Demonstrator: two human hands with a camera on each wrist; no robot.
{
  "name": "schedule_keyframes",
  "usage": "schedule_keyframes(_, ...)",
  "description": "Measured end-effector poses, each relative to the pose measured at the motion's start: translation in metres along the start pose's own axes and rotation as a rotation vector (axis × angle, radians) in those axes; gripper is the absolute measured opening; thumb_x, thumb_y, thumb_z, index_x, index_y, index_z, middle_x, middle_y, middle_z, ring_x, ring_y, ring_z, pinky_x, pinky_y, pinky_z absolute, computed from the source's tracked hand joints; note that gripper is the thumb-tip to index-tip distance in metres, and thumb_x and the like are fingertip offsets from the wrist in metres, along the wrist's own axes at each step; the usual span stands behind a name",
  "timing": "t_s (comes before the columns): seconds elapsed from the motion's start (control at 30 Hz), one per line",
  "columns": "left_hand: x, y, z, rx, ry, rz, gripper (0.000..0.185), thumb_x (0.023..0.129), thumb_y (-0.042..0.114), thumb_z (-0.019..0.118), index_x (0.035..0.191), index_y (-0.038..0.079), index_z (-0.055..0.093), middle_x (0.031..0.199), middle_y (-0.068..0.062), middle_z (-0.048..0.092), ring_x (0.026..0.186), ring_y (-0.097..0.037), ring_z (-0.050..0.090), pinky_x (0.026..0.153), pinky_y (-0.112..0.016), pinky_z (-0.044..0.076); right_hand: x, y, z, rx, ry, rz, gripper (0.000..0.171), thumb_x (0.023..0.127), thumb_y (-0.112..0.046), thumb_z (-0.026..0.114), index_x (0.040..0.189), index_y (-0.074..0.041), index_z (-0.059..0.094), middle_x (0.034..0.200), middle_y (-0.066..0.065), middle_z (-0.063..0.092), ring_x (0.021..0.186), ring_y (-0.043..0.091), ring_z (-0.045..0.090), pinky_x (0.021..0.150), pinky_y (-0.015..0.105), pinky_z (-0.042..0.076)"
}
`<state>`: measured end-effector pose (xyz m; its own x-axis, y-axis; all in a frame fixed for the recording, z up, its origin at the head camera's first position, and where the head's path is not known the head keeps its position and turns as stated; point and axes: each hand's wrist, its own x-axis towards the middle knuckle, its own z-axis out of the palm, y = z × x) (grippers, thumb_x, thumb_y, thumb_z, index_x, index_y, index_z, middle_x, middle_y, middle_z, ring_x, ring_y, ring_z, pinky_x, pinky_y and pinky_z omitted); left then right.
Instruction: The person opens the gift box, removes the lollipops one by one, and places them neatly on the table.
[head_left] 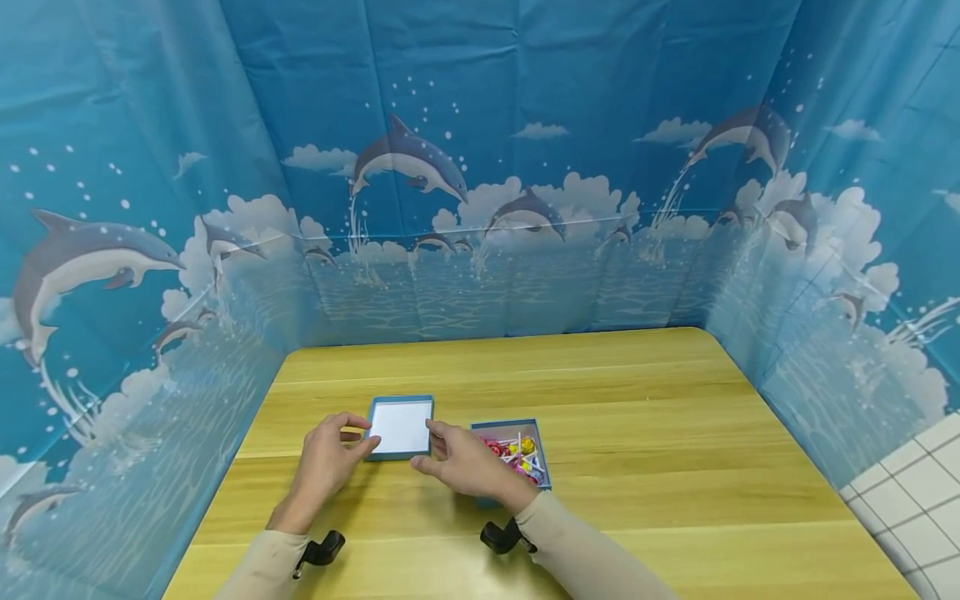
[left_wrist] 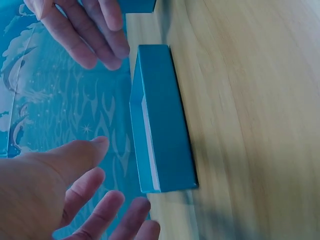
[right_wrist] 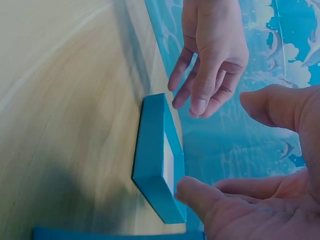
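Observation:
A shallow blue box lid (head_left: pixel 402 427) with a white inside lies hollow side up on the table. To its left is my left hand (head_left: pixel 330 454), its fingers loosely bent and holding nothing; the left wrist view shows its fingertips (left_wrist: pixel 131 216) close to the lid's near corner. My right hand (head_left: pixel 463 458) hovers at the lid's right side, thumb and fingers spread. In the right wrist view one fingertip (right_wrist: pixel 189 189) overlaps the lid's edge; whether it touches, I cannot tell. Partly behind my right hand stands an open blue box (head_left: pixel 546 467) holding several wrapped lollipops (head_left: pixel 522 450).
All this sits on a yellow wood-grain table (head_left: pixel 637 433). A blue curtain (head_left: pixel 480 283) printed with dolphins closes off the back and sides. White floor tiles (head_left: pixel 918 492) show at the right. A black wrist mount (head_left: pixel 322 550) juts from the left sleeve, another (head_left: pixel 501 537) from the right.

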<state>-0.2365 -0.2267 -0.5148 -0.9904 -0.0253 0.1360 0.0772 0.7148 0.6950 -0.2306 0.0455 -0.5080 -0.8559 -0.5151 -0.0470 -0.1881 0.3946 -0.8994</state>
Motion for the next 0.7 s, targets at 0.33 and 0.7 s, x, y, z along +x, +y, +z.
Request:
schedule_keyframes(0.33,-0.001,0.017,0.014,-0.019,0.002,0.131,0.039,0.104,0.019,0.091,0.138,0.006,0.079,0.144,-0.023,0.074,0.127,-0.045,0.079,0.113,-0.065,0.063,-0.006,0.001,-0.013,0.053,0.023,-0.027,0.076,0.119,-0.040,0.071,0.177,0.001,0.044,0.183,0.025,0.047,0.163,0.045,0.058,0.129,0.053,0.055)
schedule_keyframes(0.7,-0.004,0.035,0.041,-0.078,-0.104,0.255,0.057,0.104,0.034,0.093,0.152,0.014,0.070,0.152,-0.017,0.070,0.137,-0.042,0.074,0.116,-0.067,0.059,-0.020,0.002,-0.034,0.036,0.059,-0.090,0.061,0.121,-0.031,0.068,0.173,-0.004,0.052,0.176,0.025,0.056,0.160,0.050,0.060,0.127,0.056,0.056)
